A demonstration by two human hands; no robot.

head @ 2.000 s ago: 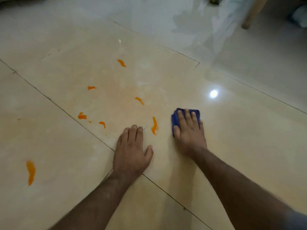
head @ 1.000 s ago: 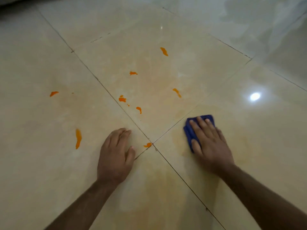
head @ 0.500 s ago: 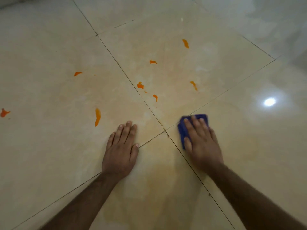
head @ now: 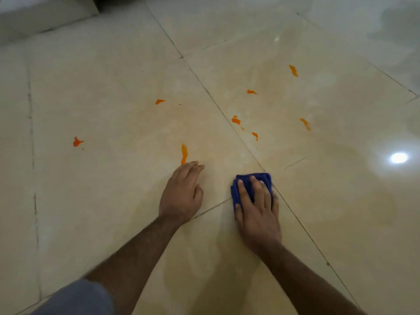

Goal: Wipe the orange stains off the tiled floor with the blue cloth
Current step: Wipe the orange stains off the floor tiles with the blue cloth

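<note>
Glossy cream tiled floor (head: 113, 212), thin dark grout lines. Far left, an isolated orange splat (head: 77, 142). My left hand (head: 181, 196) lies flat on the tile, fingers straight and together, tips just below a long orange streak (head: 184, 153). My right hand (head: 256, 208) presses the folded, plush blue cloth (head: 241, 180), fingers extended, at the grout crossing. Smaller orange stains (head: 236, 120) lie beyond on the upper-right tile; bare floor at right.

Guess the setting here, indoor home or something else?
Probably an indoor room, likely a home: large glossy beige floor tiles with grout lines, a ceiling light's reflection, and what looks like a pale wall base at top left.
</note>
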